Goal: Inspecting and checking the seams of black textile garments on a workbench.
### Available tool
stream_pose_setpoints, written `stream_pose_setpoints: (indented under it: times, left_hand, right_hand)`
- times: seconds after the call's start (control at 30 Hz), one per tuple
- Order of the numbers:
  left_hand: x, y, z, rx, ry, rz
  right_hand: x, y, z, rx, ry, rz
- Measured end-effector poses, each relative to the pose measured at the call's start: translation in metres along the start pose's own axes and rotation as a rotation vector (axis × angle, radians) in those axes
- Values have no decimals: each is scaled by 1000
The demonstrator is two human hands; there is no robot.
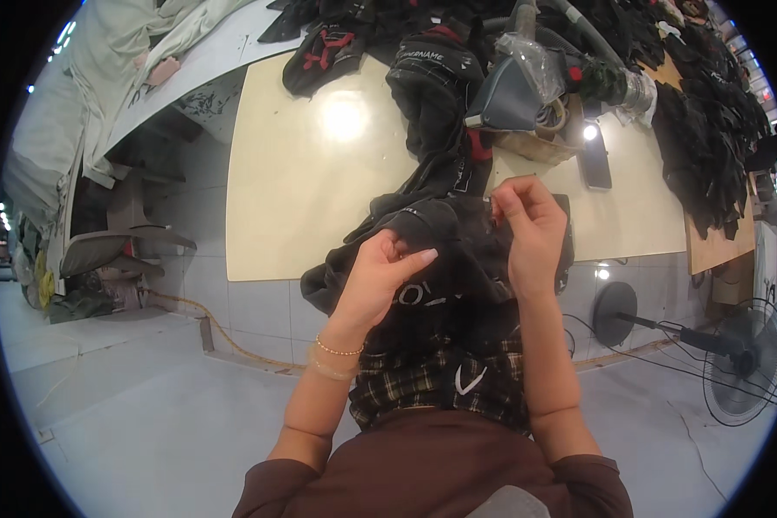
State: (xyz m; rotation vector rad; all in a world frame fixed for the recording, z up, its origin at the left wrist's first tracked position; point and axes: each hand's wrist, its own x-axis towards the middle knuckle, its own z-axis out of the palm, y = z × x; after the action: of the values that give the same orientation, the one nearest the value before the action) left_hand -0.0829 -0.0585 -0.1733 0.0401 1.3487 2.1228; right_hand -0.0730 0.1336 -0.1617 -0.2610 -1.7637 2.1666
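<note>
A black garment [457, 226] with white lettering hangs over the near edge of the cream table and down onto my lap. My left hand [380, 274] is closed on its fabric, fingers curled under and thumb stretched out on top. To the right, just above the cloth, my right hand [531, 226] is held in a pinch. Something small and dark shows by its fingertips, too small to name. Beyond my hands, more black cloth with red parts and white print [432, 78] runs up the table.
A blue-grey hood [505, 97] with a plastic-wrapped hose stands behind a basket [535, 148]. A phone [595, 160] lies on the cream table [306, 190]. Black garments [708, 147] pile up at the right. A standing fan [742, 358] and cables are at the lower right, a chair [112, 246] at the left.
</note>
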Motion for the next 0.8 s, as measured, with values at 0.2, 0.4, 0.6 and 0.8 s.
stream_pose_setpoints:
  times: [0.2,0.4,0.6,0.8]
  left_hand:
    - [16,3,10,83,16,46]
    - [29,2,7,-172,-48,-43]
    - [31,8,20,-282,-122,-22]
    - [30,11,22,-261,-193,-3]
  right_hand:
    - [23,-13,12,325,25,205]
    - [22,-23,8,357,21,249]
    - [3,-15,-2,182,153,92]
    - [-27,-8,3,-574,124,-314]
